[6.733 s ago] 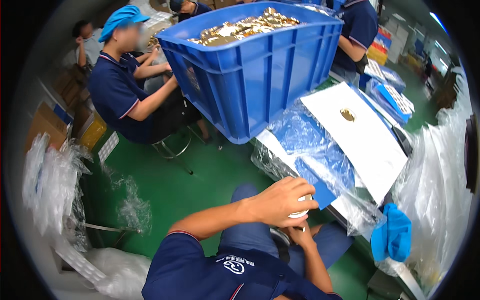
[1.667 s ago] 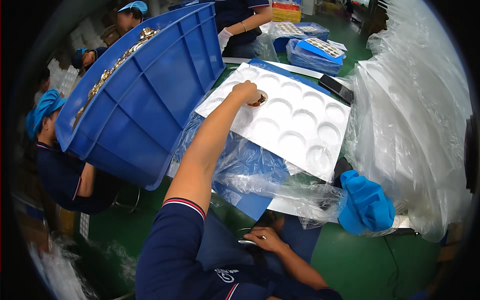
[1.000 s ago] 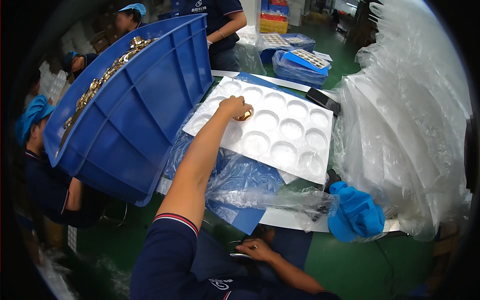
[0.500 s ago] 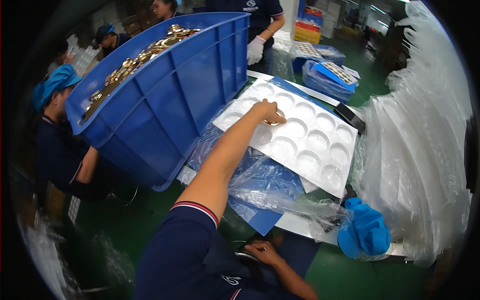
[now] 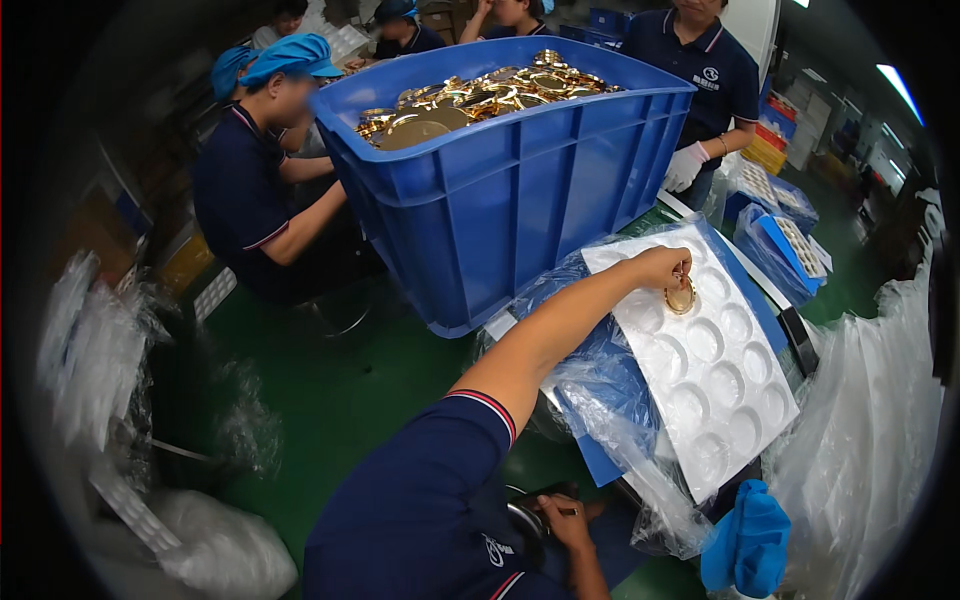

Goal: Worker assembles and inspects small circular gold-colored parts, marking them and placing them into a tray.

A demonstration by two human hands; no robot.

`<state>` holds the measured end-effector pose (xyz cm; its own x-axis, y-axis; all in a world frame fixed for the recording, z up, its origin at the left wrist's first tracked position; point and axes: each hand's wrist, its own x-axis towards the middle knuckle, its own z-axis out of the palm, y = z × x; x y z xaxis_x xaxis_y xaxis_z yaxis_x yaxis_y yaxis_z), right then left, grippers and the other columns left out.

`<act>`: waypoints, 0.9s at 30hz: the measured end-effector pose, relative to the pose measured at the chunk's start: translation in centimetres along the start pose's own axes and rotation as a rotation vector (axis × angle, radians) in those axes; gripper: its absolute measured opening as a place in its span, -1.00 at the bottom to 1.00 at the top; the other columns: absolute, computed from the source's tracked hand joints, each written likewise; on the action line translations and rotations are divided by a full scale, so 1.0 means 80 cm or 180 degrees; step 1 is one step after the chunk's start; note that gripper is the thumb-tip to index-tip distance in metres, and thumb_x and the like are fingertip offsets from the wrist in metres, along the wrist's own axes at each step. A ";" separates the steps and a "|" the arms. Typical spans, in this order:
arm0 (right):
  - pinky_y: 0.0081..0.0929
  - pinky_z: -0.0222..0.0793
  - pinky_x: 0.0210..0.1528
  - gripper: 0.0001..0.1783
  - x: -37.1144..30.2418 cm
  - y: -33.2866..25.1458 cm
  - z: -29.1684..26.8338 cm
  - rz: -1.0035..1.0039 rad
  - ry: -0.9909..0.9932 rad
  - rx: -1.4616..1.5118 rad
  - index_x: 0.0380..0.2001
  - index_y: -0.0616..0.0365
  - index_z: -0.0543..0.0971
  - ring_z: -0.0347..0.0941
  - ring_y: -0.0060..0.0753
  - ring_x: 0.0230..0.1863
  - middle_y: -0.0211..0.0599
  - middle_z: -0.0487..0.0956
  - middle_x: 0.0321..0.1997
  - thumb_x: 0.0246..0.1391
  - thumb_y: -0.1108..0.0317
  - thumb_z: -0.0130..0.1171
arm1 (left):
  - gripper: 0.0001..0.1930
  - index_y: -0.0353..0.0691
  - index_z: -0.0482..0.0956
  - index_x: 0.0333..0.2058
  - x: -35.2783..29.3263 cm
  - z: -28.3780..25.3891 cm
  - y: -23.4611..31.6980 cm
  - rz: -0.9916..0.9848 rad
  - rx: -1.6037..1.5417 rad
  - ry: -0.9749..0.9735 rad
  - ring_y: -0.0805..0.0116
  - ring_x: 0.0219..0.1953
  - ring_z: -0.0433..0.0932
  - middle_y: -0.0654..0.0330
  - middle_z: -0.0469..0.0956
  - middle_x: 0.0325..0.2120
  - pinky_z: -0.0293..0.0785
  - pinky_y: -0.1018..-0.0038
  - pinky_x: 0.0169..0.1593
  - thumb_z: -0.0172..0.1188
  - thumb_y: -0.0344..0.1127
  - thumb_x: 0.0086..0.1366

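My left hand [image 5: 665, 268] reaches across to a white moulded tray [image 5: 732, 356] and pinches a round gold disc [image 5: 681, 298] at its upper edge. The disc stands tilted over the upper part of the tray, among its round recesses. No other gold disc shows in the recesses. A large blue bin [image 5: 520, 195] stands left of the tray, heaped with shiny gold discs [image 5: 490, 95]. My right hand [image 5: 572, 522] rests low near my lap, fingers curled at a dark round thing with a pale rim that I cannot make out.
Clear plastic film [image 5: 615, 405] and blue sheets lie under the tray. A dark block [image 5: 797, 338] sits by its right edge. A blue cloth cap [image 5: 748, 540] hangs at the near corner, beside stacked wrapped trays [image 5: 860, 410]. Co-workers sit beyond the bin; one stands wearing a white glove [image 5: 686, 167].
The view has swung left, shifting the bin and tray rightward in the picture. The disc, flatter and mostly hidden under my left hand before, now shows tilted up. My right hand stays low.
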<state>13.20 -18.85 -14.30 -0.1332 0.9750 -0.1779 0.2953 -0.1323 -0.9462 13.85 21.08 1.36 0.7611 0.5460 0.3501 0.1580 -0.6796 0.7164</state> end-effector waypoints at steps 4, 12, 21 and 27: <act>-0.48 0.28 -0.41 -0.65 0.000 0.004 0.000 0.0009 0.0008 -0.0063 -0.56 0.28 0.57 0.42 -0.37 -0.50 -0.21 0.51 -0.56 0.10 0.21 0.04 | -0.78 -0.19 0.44 -0.46 -0.017 -0.002 0.031 -0.0019 0.0557 0.0407 0.21 -0.38 0.52 0.20 0.53 -0.49 0.38 0.34 -0.33 0.24 -0.33 -0.12; -0.55 0.29 -0.42 -0.66 -0.011 -0.003 0.005 0.0140 -0.0056 0.0010 -0.52 0.34 0.56 0.43 -0.46 -0.50 -0.23 0.52 -0.53 0.11 0.24 0.03 | -0.85 -0.24 0.38 -0.42 -0.128 -0.038 0.127 -0.0595 -0.2739 0.1469 0.50 -0.37 0.46 0.26 0.42 -0.50 0.43 0.47 -0.35 0.09 -0.30 0.10; -0.58 0.31 -0.37 -0.75 -0.015 -0.035 0.003 -0.0091 -0.0409 0.0316 -0.45 0.29 0.58 0.43 -0.51 -0.44 -0.30 0.53 -0.45 0.10 0.31 0.05 | -0.55 -0.47 0.33 -0.08 -0.354 -0.024 0.189 -0.1131 -0.5711 0.1718 -0.07 0.03 0.36 -0.12 0.37 -0.06 0.36 0.03 0.04 -0.08 -0.25 0.11; -0.60 0.31 -0.35 -0.84 -0.014 -0.087 0.003 -0.0362 -0.0329 -0.0179 -0.51 0.25 0.56 0.41 -0.52 -0.42 -0.36 0.50 -0.48 -0.10 0.37 0.26 | -0.51 -0.38 0.28 0.01 -0.409 0.002 0.199 -0.1199 -0.6083 0.1622 -0.05 0.09 0.28 -0.13 0.26 0.06 0.26 0.06 0.11 -0.11 -0.27 0.10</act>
<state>11.06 -19.07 -7.60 -0.2644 0.9592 -0.1002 0.3249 -0.0092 -0.9457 -8.48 -7.68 1.20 0.5883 0.8046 -0.0813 -0.7677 0.5872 0.2564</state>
